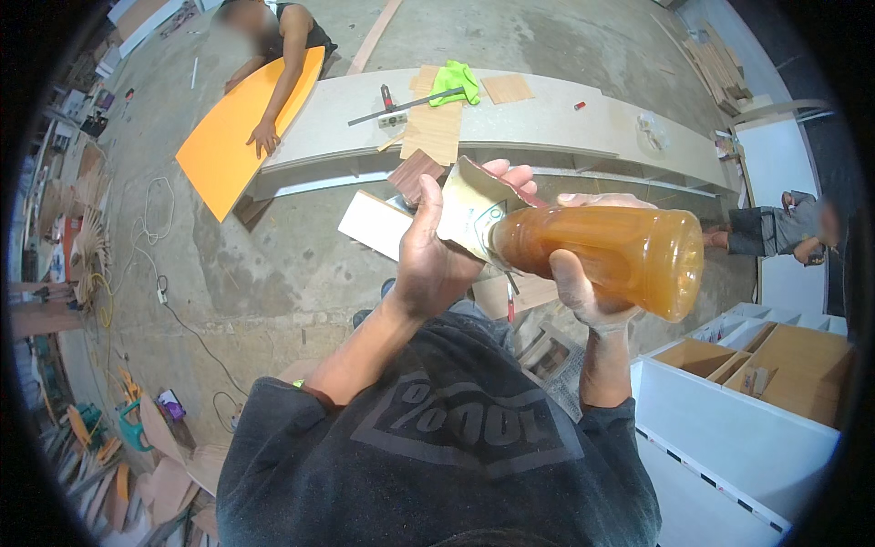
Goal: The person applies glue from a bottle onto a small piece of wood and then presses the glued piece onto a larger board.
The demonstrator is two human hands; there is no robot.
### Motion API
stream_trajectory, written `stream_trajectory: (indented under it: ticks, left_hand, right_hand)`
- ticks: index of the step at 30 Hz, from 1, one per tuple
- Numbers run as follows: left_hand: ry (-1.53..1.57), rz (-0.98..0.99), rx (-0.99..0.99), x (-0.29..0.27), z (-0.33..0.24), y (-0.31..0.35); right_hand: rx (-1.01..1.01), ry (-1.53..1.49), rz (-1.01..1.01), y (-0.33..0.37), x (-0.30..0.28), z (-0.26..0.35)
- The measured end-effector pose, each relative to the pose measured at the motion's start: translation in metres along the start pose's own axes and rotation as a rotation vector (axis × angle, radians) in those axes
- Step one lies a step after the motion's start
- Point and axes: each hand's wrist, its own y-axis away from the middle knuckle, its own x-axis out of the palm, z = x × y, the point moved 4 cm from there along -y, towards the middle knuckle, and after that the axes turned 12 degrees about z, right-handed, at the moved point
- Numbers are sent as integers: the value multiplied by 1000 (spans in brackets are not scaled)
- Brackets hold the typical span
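Observation:
My right hand [591, 290] is wrapped round a clear plastic bottle [606, 248] with amber-brown contents. The bottle lies almost level, its base toward the right and its neck end toward my left hand [436, 266]. A bent piece of sandpaper [471, 208], pale-backed with a reddish-brown edge, rests in my left hand between thumb and fingers. The bottle's neck end meets the sandpaper, and its mouth is hidden. Just beyond my left thumb is a small dark-brown wood-grain piece [416, 175], with a white panel [375, 224] lower down beside it.
A long pale board [547, 105] stretches across ahead, carrying a bright green cloth [454, 82], wood pieces and tools. Far left, another person [290, 55] handles an orange sheet [241, 123]. A white cabinet [729, 419] stands right; wood scraps [164, 497] lie left. Someone else [784, 228] is far right.

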Motion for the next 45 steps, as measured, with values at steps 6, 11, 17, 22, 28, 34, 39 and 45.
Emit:
stream_trajectory:
  ticks: [6,11,17,22,28,34,39,45]
  left_hand:
    - [-19,47,2,12,0,-1]
    - [1,57,33,15,3,5]
    - [97,1,62,13,4,9]
    - [132,-78,55,7,6,11]
    - [108,-104,51,-15,5,15]
    - [228,-119,8,-37,20,21]
    - [262,-170,6,-43,22,21]
    - [279,-146,46,-46,17,22]
  right_hand:
    - [-155,243,122,-3,1,17]
    - [-104,256,123,-1,3,23]
    - [114,-251,-293,7,4,9]
    - [97,-468,-422,17,-12,-14]
    - [253,-924,-586,30,-23,-40]
    - [337,-1072,-668,55,-28,-62]
    - [391,-1088,-698,60,-22,-67]
    - [446,-1199,-672,67,-16,-77]
